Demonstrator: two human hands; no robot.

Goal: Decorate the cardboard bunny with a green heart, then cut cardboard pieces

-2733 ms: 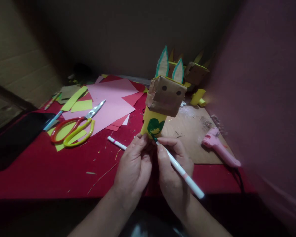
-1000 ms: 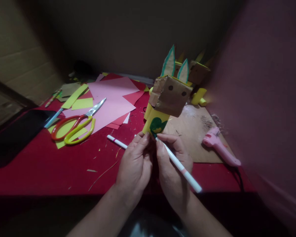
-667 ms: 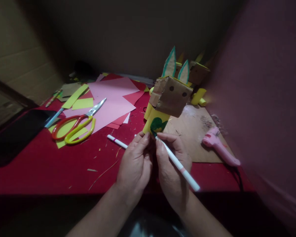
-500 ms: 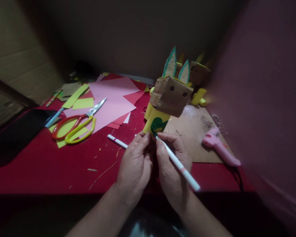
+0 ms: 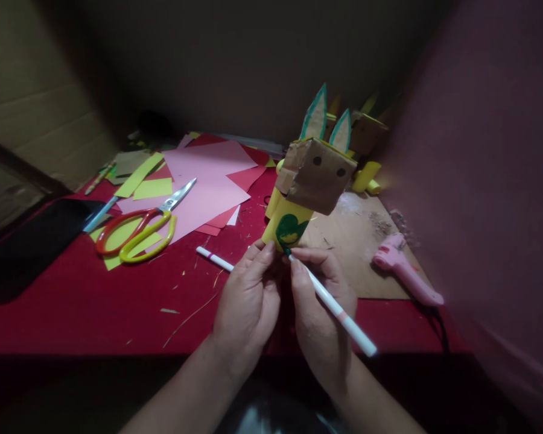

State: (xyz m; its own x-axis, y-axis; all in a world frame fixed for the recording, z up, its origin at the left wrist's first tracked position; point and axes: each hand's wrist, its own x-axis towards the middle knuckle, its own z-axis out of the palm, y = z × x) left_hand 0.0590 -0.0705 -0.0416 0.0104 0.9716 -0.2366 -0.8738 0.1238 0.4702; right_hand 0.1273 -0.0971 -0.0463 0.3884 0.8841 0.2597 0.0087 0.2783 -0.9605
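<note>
A paper animal figure (image 5: 308,181) has a brown cardboard head with two dot eyes, green-edged ears and a yellow tube body. A green heart (image 5: 289,228) is drawn on the body. My left hand (image 5: 248,301) grips the bottom of the yellow tube and holds the figure up above the red table. My right hand (image 5: 319,313) holds a white marker (image 5: 339,313) like a pen, its tip touching the lower edge of the green heart.
A second white marker (image 5: 214,258) lies on the red table (image 5: 72,307). Orange-and-yellow scissors (image 5: 138,230) rest on pink and yellow paper sheets (image 5: 203,181). A pink glue gun (image 5: 405,271) lies on a cardboard mat (image 5: 353,241). More cardboard figures (image 5: 366,135) stand behind. A black phone (image 5: 22,247) is at left.
The figure has tilted slightly to the right and the marker tip has shifted along the bottom of the green heart. Both hands stay in nearly the same place.
</note>
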